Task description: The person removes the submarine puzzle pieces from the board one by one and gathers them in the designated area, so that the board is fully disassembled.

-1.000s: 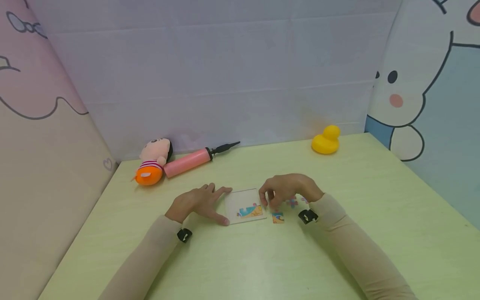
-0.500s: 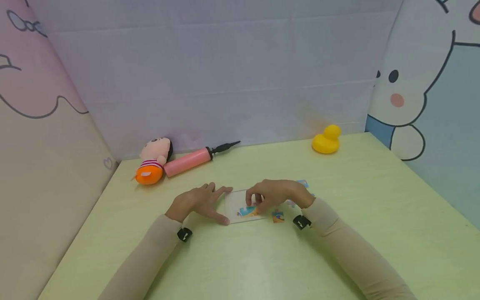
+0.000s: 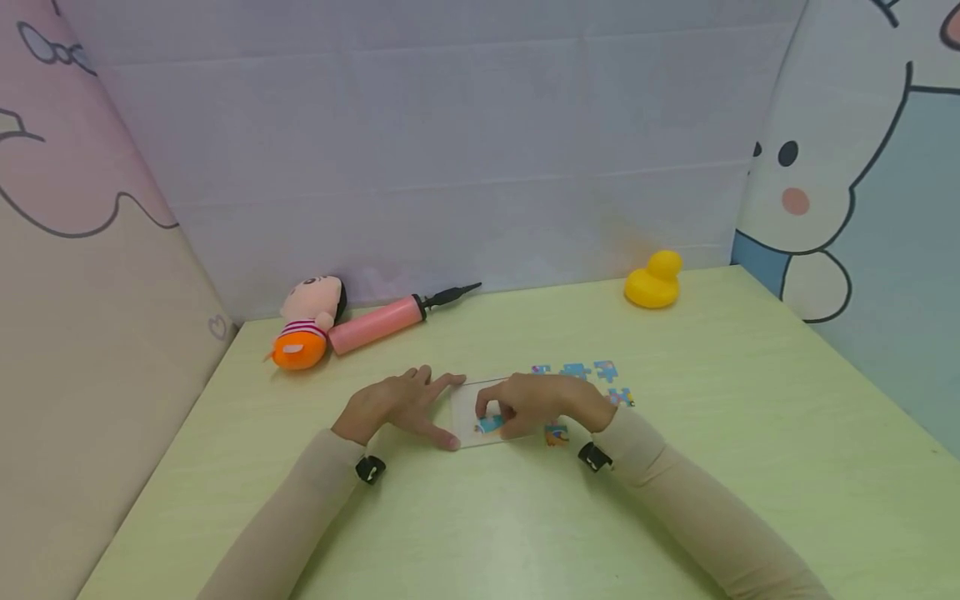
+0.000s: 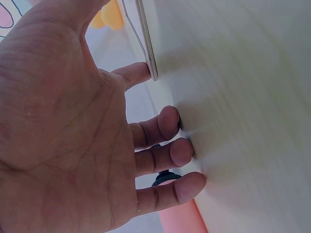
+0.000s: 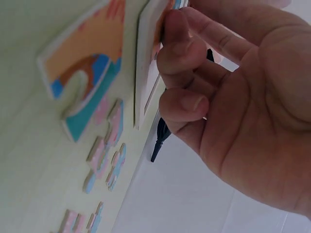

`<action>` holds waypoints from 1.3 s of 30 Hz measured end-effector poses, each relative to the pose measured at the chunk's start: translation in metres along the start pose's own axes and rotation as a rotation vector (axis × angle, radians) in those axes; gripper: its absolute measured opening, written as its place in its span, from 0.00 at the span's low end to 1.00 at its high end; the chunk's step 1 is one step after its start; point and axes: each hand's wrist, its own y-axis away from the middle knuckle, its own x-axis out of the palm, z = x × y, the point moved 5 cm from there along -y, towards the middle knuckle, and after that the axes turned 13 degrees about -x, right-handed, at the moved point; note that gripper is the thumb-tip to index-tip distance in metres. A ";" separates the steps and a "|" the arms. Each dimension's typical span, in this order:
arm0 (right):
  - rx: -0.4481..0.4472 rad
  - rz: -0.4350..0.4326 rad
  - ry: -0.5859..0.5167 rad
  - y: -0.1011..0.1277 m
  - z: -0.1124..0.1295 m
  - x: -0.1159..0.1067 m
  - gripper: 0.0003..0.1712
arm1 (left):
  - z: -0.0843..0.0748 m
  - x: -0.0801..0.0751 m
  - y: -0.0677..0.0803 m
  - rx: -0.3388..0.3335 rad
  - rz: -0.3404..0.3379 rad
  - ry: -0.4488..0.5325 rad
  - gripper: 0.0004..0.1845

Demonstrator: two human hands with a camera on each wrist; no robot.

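The white puzzle board [image 3: 462, 417] lies flat on the table. My left hand [image 3: 397, 407] rests at its left edge, thumb and index finger spread along the side; in the left wrist view a fingertip touches the board's edge [image 4: 147, 41] while the other fingertips sit on the table. Over the board my right hand [image 3: 532, 398] is bent down, fingers curled, thumb and index finger pinching a blue-and-orange puzzle piece [image 3: 490, 424]. The fingers hide part of that piece and the board's right side. One loose piece [image 5: 92, 63] with an orange-and-teal picture lies beside the board.
Several loose pieces [image 3: 576, 372] lie behind and right of the right hand. At the back stand a plush doll [image 3: 302, 337] on the left and a yellow rubber duck [image 3: 654, 285] on the right. A pink hand pump [image 3: 378, 326] lies next to the doll.
My right hand has moved left from the loose pieces onto the board, uncovering several pieces behind it. The left hand stays at the board's left edge.
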 end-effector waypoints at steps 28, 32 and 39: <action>0.049 -0.006 -0.076 -0.003 0.004 0.007 0.16 | -0.002 0.001 0.002 0.007 0.009 0.009 0.56; 0.032 -0.014 -0.065 -0.004 0.003 0.007 0.17 | -0.001 0.002 0.002 -0.005 0.016 0.016 0.56; -0.016 -0.023 0.000 -0.005 0.003 0.004 0.17 | -0.001 0.000 0.002 -0.008 0.004 0.009 0.56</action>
